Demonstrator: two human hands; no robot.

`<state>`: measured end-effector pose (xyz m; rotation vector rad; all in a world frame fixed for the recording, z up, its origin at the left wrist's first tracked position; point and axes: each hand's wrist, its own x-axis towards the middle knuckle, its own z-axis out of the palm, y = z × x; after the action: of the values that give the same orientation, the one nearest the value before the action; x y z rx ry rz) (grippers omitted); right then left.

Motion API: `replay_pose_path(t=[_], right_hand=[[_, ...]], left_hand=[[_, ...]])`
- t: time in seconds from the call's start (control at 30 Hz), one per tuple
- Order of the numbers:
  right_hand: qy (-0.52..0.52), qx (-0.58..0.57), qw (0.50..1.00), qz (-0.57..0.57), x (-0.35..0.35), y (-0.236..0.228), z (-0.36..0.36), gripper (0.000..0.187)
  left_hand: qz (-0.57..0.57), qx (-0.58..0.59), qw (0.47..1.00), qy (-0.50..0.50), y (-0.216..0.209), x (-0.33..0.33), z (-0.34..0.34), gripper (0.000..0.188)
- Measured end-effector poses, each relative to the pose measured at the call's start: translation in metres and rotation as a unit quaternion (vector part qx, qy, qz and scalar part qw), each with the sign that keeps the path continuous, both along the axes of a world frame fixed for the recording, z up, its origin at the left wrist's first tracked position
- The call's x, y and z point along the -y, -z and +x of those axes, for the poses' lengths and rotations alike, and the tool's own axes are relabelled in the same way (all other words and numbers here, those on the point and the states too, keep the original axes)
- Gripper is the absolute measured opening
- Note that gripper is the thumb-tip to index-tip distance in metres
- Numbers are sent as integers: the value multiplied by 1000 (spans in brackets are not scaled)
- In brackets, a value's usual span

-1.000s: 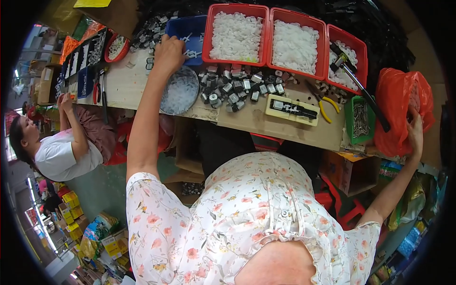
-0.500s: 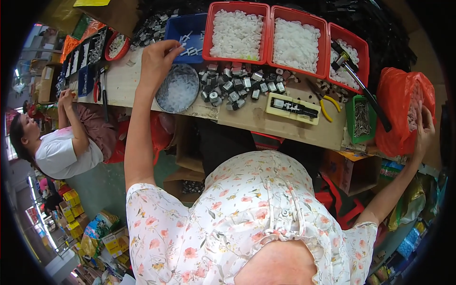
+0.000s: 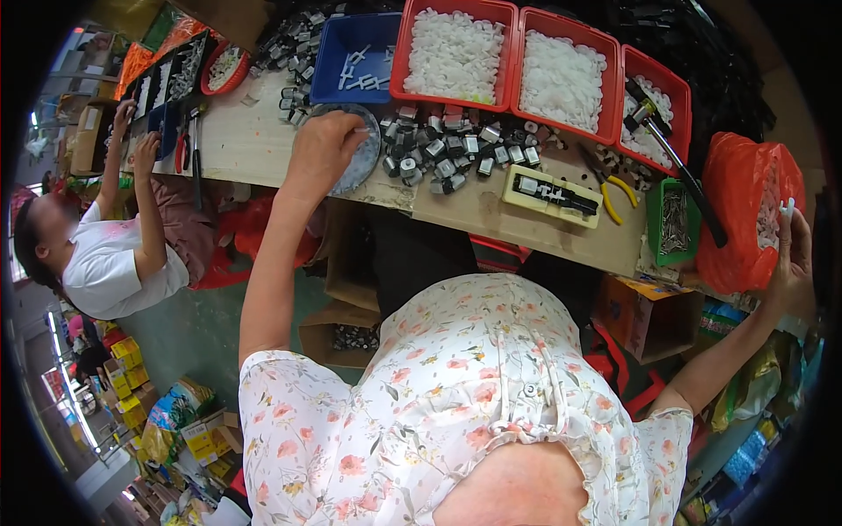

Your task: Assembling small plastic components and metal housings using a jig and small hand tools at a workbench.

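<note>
My left hand (image 3: 326,151) is over the round metal tray (image 3: 372,158) of small translucent pieces, covering much of it. Its fingers are pinched, with a small pale bit at the tips too small to name. At the far right, my right hand (image 3: 794,263) grips a small white plastic piece (image 3: 787,208) between thumb and fingers, beside the red plastic bag (image 3: 730,210) of pale pieces. A cream fixture (image 3: 568,213) with a black-and-silver assembly in it lies on the bench between my hands.
Behind stand a blue bin (image 3: 329,66) of thin pale parts and red bins (image 3: 519,61) of white pieces. Silver-black blocks (image 3: 456,151) are heaped before them. Yellow-handled pliers (image 3: 614,197), a hammer (image 3: 680,167) and a green box (image 3: 674,219) sit right. A co-worker (image 3: 123,254) works left.
My left hand has moved from the blue bin toward me, over the round tray. My right hand has drawn back from the red bag's opening, and a white plastic piece now shows in its fingers.
</note>
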<state>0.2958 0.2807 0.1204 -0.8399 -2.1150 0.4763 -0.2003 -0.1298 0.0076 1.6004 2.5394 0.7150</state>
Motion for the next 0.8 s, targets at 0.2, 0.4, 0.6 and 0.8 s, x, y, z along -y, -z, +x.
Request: replay_pose_path(t=[0.2,0.4,0.6,0.8], right_hand=[[-5,21,1000,11,11,-3,-11,25],[-16,-41,998,-34,47,6,-35,24],[-224,-2,960,-168,146,41,-147,16],[-326,40,890,-314,183,78,-188,16]], left_hand=[[6,42,999,-1,-6,7,6,13],[22,106,993,-38,-29,9,18,15],[131,390,908,-75,-28,-13,61,17],[203,473,858,2,-18,-57,110,12]])
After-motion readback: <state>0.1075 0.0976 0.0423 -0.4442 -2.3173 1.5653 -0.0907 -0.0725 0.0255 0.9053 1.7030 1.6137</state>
